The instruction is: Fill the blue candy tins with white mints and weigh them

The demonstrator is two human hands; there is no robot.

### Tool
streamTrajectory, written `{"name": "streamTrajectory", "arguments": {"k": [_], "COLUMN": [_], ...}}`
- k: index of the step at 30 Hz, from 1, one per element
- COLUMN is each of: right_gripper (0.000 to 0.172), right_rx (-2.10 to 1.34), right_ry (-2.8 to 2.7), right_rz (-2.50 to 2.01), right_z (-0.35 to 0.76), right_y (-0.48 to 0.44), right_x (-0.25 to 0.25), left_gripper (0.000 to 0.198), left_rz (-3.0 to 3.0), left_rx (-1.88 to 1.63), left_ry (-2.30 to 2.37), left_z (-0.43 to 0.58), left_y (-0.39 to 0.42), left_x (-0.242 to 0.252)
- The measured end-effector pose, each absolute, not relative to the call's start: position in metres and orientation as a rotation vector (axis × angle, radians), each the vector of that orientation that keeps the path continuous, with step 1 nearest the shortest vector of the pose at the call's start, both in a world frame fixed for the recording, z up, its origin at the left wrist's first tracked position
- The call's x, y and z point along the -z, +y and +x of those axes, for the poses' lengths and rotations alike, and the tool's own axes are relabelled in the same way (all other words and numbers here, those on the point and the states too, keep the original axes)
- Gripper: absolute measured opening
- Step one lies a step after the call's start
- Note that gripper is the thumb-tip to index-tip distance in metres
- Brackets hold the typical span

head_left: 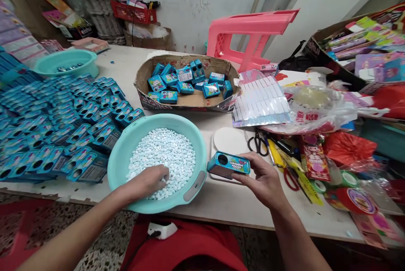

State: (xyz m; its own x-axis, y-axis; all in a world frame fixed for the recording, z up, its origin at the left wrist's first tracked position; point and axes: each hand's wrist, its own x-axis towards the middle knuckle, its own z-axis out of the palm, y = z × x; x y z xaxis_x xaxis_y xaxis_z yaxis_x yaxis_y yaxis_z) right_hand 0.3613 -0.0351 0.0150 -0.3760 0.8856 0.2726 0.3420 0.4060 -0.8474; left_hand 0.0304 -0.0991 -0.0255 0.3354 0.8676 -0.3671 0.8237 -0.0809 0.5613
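My left hand [148, 181] reaches into a teal basin [120, 165] filled with small white tablets [164, 153]; its fingers are curled down among the tablets. My right hand [262, 178] holds a small blue tin box [228, 164] with a round hole in its top, tilted toward the basin's right rim. Below the box lies a white round lid [228, 140] on the table.
Rows of the same blue boxes [63, 131] cover the table's left side. A cardboard tray [186, 100] behind the basin holds several more. Sticker sheets [261, 100], scissors [257, 142], pens and packets crowd the right. A second teal basin [66, 62] and a pink stool [249, 34] stand behind.
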Motion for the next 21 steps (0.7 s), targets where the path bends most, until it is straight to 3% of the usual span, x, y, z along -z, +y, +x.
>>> {"name": "streamTrajectory", "arguments": {"k": [5, 12, 21], "right_gripper": [0.028, 0.028, 0.025], "right_rx": [-0.975, -0.961, -0.849], "right_ry": [-1.772, -2.003, -2.243], "right_rz": [-0.904, -0.828, -0.824], "right_z": [0.329, 0.261, 0.203], "right_y": [-0.02, -0.018, -0.031], "right_x": [-0.03, -0.031, -0.003], "left_gripper": [0.009, 0.024, 0.036], "left_rz": [1.346, 0.348, 0.446], "left_rx": [-0.469, -1.329, -1.816], "left_ry": [1.442, 1.089, 1.236], "left_z": [0.018, 0.008, 0.05], "left_y": [-0.097, -0.089, -0.059], "left_x": [0.011, -0.017, -0.033]}}
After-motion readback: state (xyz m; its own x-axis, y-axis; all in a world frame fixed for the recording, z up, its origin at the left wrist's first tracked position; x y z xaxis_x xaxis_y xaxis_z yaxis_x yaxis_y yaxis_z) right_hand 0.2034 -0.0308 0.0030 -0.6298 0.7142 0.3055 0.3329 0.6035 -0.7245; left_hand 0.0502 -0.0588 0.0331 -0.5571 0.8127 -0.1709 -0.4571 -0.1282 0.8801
